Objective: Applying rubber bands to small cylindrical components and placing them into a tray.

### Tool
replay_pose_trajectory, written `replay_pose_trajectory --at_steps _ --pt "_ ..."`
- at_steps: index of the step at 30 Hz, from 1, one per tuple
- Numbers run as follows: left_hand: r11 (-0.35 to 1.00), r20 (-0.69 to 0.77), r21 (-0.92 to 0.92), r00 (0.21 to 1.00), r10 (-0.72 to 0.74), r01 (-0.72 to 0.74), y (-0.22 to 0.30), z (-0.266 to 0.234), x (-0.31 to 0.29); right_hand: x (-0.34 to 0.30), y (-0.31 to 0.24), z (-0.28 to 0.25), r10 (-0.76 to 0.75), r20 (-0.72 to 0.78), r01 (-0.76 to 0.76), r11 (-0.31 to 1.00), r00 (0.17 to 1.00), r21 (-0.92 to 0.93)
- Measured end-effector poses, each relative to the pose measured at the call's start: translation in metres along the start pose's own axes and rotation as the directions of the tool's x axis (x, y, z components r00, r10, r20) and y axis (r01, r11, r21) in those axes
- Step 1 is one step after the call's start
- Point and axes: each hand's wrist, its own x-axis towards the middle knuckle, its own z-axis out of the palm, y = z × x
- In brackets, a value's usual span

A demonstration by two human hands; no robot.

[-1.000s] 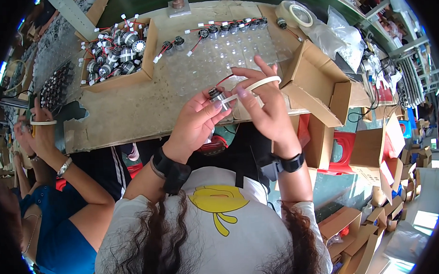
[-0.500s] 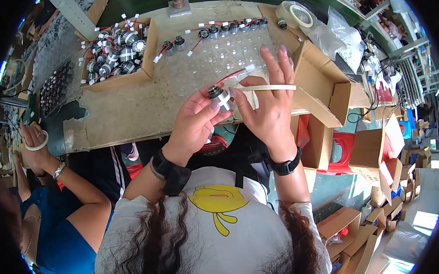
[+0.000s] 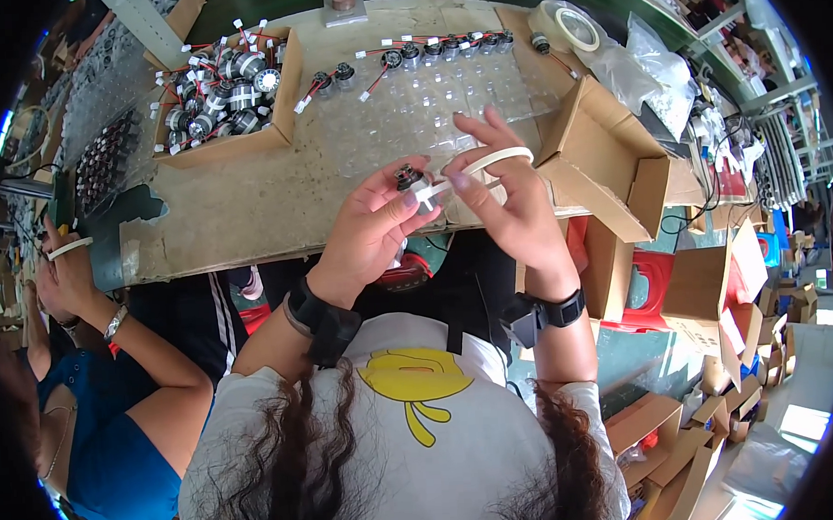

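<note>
My left hand (image 3: pixel 370 227) grips a small silver and black motor (image 3: pixel 409 179) between thumb and fingers, its black end tilted up and away. A strip of white tape (image 3: pixel 436 190) lies across the motor's side and reaches to my right hand (image 3: pixel 515 209). A narrow roll of white tape (image 3: pixel 505 153) hangs around the fingers of that hand. The right thumb and index finger are close together at the strip, just right of the motor. The motor's wires are mostly hidden behind my hands.
A cardboard box (image 3: pixel 288 112) full of wired motors stands at the left. Several motors (image 3: pixel 410 54) line a clear plastic tray (image 3: pixel 447 96) behind my hands. Right of them are an open carton (image 3: pixel 600 122), tape rolls (image 3: pixel 575 28) and plastic bags. A co-worker's hand (image 3: pixel 67 280) is at far left.
My right hand has turned and come lower, its fingers now more bent and the tape roll tilted. The motor's red lead no longer shows. The co-worker's hand has shifted slightly.
</note>
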Motion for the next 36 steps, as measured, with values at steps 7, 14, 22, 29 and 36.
replay_pose_trajectory --at_steps 7,14,22,29,36 --pt "0.998 -0.013 0.062 1.000 0.007 -0.007 -0.003 0.000 -0.002 -0.004 -0.023 0.007 -0.361 -0.087 0.206 0.696 0.929 -0.688" --pt "0.998 0.033 0.023 0.998 0.053 -0.054 -0.002 0.005 -0.004 -0.005 -0.018 0.012 -0.382 -0.102 0.211 0.693 0.919 -0.689" --pt "0.998 0.051 0.049 0.998 0.039 -0.041 -0.003 0.008 -0.001 -0.011 -0.013 0.030 -0.377 -0.113 0.207 0.706 0.919 -0.677" --pt "0.997 0.033 0.052 0.998 0.057 -0.059 -0.001 0.001 -0.001 -0.004 -0.008 0.002 -0.114 0.008 0.113 0.967 0.993 -0.228" --pt "0.996 0.003 0.089 1.000 0.004 -0.005 0.001 -0.007 -0.002 -0.007 -0.025 0.006 -0.373 -0.159 0.096 0.581 0.914 -0.808"
